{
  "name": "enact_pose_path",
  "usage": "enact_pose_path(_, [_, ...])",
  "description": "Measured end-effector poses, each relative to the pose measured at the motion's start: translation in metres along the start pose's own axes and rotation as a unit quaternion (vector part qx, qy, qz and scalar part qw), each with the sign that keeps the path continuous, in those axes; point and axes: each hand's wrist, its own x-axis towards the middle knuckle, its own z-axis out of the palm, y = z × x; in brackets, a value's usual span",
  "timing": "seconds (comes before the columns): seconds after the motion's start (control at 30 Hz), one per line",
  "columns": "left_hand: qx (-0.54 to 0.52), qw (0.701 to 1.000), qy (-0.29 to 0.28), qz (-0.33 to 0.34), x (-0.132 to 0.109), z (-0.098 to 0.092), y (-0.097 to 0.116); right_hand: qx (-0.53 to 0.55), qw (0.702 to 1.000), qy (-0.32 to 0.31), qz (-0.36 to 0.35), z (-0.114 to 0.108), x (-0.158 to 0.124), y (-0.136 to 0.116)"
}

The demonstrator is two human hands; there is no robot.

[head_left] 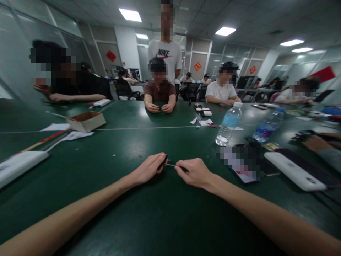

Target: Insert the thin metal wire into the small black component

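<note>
A green tabletop (149, 220) spreads beneath the fingers (157, 158), seated people (160, 91) and ceiling lights (225, 31) beyond; the left hand (148, 167) curls closed around a small dark object (162, 162), a thin pale shaft (171, 164) running between it and the right hand (195, 173), whose fingertips pinch one end; past the fingers, leftward, an open cardboard box (89, 124), contents indistinct; rightward, a clear bottle (228, 123).
</note>
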Motion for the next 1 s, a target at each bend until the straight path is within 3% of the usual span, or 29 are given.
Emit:
enact_pose_path(0.13, [-0.028, 0.999, 0.013, -0.010, 0.0011, -0.0015, 0.0020, 0.000, 1.000, -0.010, -0.021, -0.0016, -0.0005, -0.0022])
enact_pose_path(0.37, [-0.030, 0.999, 0.015, -0.017, 0.0023, -0.0011, -0.0001, -0.001, 0.999, 0.011, 0.052, -0.0042, 0.0008, -0.0024])
enact_pose_path(1.0, [-0.051, 0.998, 0.009, -0.018, 0.0023, -0.0004, -0.0034, 0.000, 0.997, 0.020, 0.081, -0.0012, 0.0013, -0.0022])
